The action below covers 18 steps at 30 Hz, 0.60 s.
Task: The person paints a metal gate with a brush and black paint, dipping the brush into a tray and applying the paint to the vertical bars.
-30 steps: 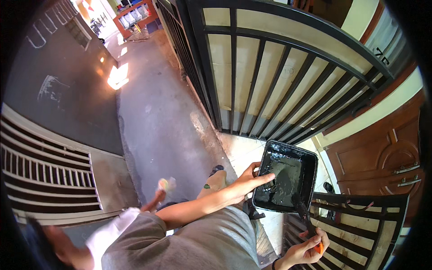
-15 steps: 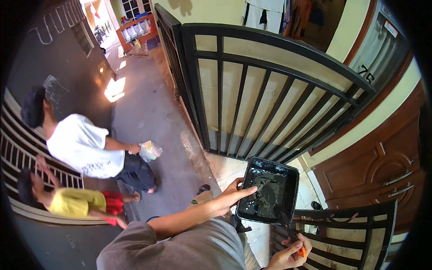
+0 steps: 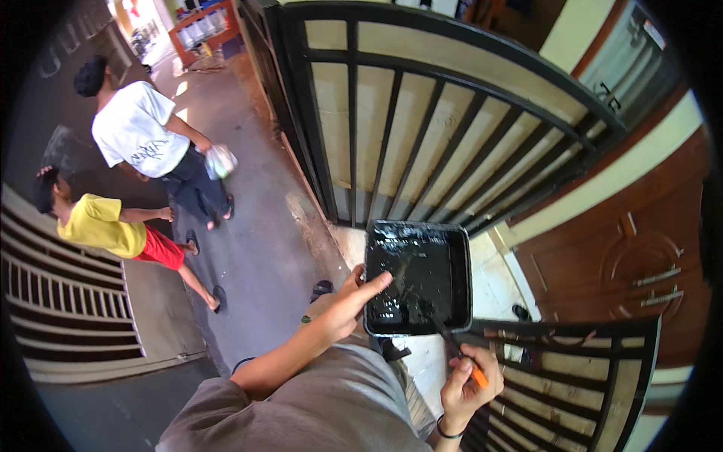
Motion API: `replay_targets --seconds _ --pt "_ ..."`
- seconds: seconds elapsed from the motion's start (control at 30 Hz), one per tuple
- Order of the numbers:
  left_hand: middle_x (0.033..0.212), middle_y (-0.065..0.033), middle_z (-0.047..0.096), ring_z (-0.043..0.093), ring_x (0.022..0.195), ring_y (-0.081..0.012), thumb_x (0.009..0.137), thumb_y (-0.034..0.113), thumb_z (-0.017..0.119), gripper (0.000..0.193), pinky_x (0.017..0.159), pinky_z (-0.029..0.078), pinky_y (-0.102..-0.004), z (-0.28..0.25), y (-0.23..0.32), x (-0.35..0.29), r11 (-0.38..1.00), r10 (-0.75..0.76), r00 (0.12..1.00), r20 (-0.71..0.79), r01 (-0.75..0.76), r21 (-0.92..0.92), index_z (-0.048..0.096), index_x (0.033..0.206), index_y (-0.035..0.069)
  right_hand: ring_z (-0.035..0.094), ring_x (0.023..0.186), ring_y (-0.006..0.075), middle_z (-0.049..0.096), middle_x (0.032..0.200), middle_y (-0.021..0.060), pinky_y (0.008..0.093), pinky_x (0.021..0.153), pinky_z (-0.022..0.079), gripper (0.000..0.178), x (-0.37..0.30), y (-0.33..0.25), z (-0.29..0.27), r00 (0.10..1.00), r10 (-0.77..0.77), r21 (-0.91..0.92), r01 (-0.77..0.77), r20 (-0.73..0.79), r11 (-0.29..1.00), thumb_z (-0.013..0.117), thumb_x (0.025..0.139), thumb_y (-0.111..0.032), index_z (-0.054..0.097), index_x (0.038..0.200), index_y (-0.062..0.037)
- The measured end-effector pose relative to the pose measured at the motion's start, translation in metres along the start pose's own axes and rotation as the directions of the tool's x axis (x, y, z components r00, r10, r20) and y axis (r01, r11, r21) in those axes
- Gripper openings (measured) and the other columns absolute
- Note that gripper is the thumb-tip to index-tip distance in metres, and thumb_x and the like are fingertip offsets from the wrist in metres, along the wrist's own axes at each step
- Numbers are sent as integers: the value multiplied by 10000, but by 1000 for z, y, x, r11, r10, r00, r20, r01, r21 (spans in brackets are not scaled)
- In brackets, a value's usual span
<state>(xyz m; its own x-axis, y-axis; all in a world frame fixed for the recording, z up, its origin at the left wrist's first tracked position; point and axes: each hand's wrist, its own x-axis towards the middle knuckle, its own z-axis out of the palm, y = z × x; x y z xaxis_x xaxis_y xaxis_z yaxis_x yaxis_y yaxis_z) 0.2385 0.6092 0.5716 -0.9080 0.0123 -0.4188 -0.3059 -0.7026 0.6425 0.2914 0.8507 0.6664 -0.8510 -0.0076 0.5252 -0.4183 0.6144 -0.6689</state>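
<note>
My left hand (image 3: pixel 350 305) grips the left side of a black rectangular tray (image 3: pixel 465 275), its thumb over the rim. Wet, shiny black paint (image 3: pixel 410 275) coats the tray's floor and walls. In my right hand (image 3: pixel 471 384), below the tray's lower right corner, is a paintbrush with a dark shaft (image 3: pixel 449 340) and an orange handle end (image 3: pixel 480 376). Its far end reaches over the near rim into the tray; the bristles are hard to make out against the black paint.
A black barred gate (image 3: pixel 407 120) stands just beyond the tray, another black gate leaf (image 3: pixel 565 369) at lower right. Brown wooden doors (image 3: pixel 633 264) are on the right. Along the alley at left walk a person in white (image 3: pixel 139 124) and one in yellow (image 3: pixel 105 226).
The tray and both hands have shifted up and left in the picture. The brush now reaches further into the tray. Both passers-by have moved further up the alley.
</note>
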Motion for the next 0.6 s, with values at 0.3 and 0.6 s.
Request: replay_targets --seconds 0.3,0.6 --pt "1285 -153 660 689 1147 -254 984 322 774 652 987 588 -426 -96 41 -14 999 -29 992 -126 27 -20 468 1445 -21 710 691 259 752 883 103 349 644 557 178 5 -57 65 986 -109 66 101 123 993 767 854 -130 735 1003 -39" --pt "1311 -134 660 693 1158 -246 1040 363 681 601 998 589 -416 -224 144 -47 995 79 977 -200 -66 71 463 1474 9 719 736 218 759 967 63 320 636 533 275 7 -143 205 920 -227 183 175 319 968 843 809 -183 768 1056 -89"
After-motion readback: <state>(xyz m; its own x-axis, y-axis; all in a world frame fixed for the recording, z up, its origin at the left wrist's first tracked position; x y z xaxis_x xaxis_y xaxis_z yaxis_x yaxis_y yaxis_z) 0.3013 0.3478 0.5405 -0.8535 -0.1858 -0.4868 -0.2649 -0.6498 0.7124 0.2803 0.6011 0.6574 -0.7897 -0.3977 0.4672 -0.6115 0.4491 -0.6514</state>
